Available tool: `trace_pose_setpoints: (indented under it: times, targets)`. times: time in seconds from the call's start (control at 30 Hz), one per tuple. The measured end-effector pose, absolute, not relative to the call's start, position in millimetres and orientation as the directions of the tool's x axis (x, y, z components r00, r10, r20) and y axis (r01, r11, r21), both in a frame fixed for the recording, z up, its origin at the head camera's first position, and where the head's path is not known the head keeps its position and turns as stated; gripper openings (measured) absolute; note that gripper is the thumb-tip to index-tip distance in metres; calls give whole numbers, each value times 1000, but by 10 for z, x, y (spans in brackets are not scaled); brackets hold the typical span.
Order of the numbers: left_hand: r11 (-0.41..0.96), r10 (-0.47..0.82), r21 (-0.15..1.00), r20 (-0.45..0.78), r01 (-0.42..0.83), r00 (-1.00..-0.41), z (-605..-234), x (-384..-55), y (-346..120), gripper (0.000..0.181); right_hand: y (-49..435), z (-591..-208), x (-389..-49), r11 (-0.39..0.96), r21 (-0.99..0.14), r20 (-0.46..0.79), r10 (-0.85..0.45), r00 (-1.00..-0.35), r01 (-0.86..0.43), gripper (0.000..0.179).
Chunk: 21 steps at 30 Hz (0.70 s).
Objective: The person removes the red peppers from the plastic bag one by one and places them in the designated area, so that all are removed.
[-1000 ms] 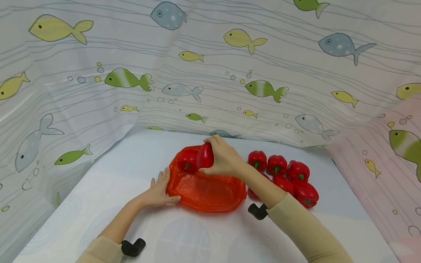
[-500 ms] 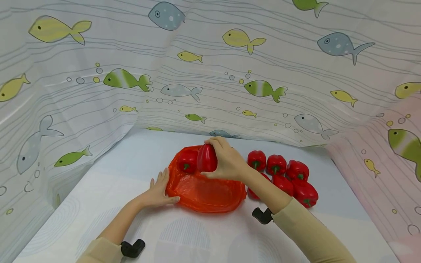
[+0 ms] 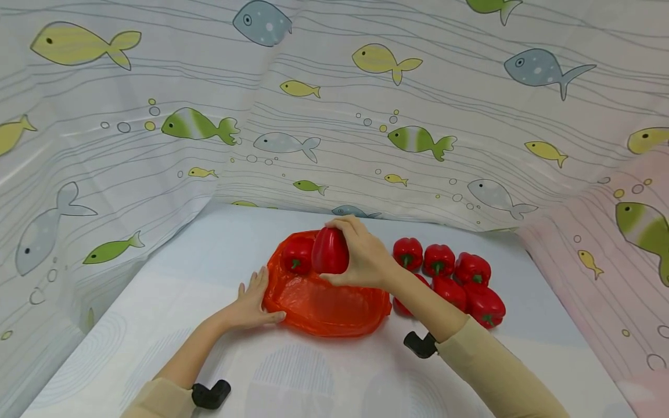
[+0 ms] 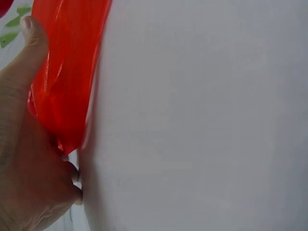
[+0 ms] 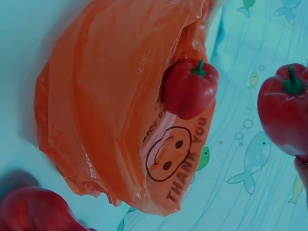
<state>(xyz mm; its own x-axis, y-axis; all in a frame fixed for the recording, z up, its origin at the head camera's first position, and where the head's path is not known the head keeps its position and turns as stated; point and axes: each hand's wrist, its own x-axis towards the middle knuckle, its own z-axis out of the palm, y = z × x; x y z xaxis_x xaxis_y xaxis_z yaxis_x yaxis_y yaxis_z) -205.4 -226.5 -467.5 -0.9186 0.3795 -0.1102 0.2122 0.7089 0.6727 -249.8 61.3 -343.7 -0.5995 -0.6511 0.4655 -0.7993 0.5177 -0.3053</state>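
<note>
An orange plastic bag [image 3: 324, 310] lies spread open on the table, its rim rolled out like a shallow bowl. My left hand [image 3: 253, 305] rests along its left side with fingers spread; the left wrist view has that hand's thumb [image 4: 34, 41] over the orange plastic. My right hand [image 3: 366, 258] grips a red bell pepper [image 3: 330, 252] above the bag's far part, thumb below and fingers over the top. Another red bell pepper [image 3: 298, 255] sits inside at the far left. In the right wrist view the held pepper shows its green stem [image 5: 292, 85].
Right of the bag, several red bell peppers [image 3: 473, 269] lie grouped on the white patterned tablecloth [image 3: 292, 377], some partly behind the right forearm. A fish-printed curtain [image 3: 324, 116] rises behind and on both sides. Each wrist wears a small black camera [image 3: 211, 395].
My right hand has shifted slightly right and toward me with its bell pepper, which now shows more of its side. The left hand keeps its place on the bag.
</note>
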Motion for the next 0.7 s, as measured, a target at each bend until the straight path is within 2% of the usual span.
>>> trace_pose_setpoints:
  times: [0.43, 0.7]
  targets:
    - [709, 373, 672, -101, 213, -922, -4684, -2058, -2251, 120, 777, -3380, -2429, 458, -368, 534, -609, -587, -810, 91]
    - [716, 373, 663, -99, 219, -922, -4689, -2055, -2241, 119, 902, -3358, -2369, 463, -345, 577, -582, -574, -816, 92]
